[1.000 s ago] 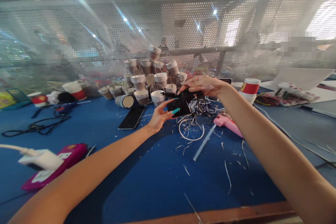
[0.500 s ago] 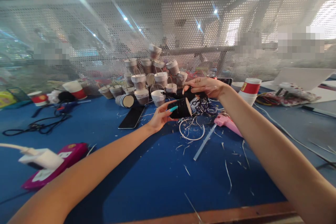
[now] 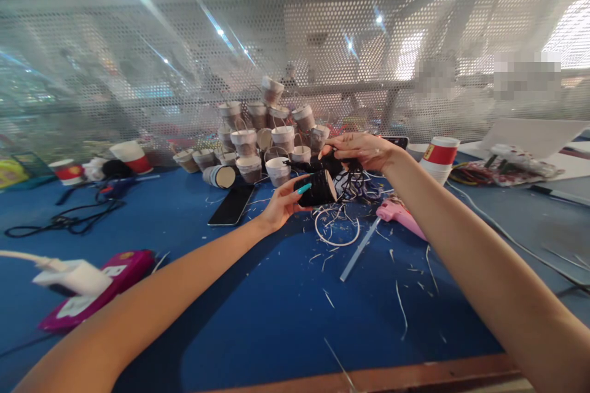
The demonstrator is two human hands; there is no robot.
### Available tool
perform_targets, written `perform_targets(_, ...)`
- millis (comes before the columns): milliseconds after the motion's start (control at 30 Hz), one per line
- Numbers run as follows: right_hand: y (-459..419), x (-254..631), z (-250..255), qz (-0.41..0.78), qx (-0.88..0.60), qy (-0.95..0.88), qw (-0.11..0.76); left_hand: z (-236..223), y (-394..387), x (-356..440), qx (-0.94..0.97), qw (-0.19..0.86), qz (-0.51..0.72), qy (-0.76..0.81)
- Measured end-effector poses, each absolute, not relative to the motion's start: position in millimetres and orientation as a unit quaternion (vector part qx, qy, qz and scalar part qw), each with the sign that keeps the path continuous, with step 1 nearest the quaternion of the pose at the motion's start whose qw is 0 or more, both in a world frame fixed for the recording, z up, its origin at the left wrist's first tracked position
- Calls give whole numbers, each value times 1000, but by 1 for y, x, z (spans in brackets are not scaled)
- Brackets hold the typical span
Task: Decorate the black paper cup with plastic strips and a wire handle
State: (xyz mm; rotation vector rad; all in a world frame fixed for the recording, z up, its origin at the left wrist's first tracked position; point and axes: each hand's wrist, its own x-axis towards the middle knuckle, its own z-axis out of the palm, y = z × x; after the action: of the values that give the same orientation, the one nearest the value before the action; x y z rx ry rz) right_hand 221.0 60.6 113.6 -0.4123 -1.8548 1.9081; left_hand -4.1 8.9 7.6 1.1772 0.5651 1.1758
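Observation:
My left hand (image 3: 280,204) grips a small cup wrapped in black cord (image 3: 318,188), held on its side just above the blue table (image 3: 258,313). My right hand (image 3: 361,149) is closed over a bunch of black cord (image 3: 353,179) right behind the cup, fingers pinched together. Loose black strands hang from that hand down toward the table. A white loop of trimmed strip (image 3: 336,228) lies on the table under both hands.
A pile of small wrapped cups with handles (image 3: 265,135) stands behind the hands. A black phone (image 3: 232,204), pink glue gun (image 3: 402,218) with glue stick (image 3: 357,252), red paper cups (image 3: 441,156), a magenta power strip (image 3: 96,291) and black cables (image 3: 69,218) lie around. Perforated metal screen behind.
The cup has turned in my left hand so its open end now faces right, and it sits slightly lower. My right hand has drawn in a little over the cord.

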Motion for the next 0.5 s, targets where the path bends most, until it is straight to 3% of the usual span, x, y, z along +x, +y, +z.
perform_targets(500,75,215,100,727,-122,-650,182,2,12,-6,550,628,499,231)
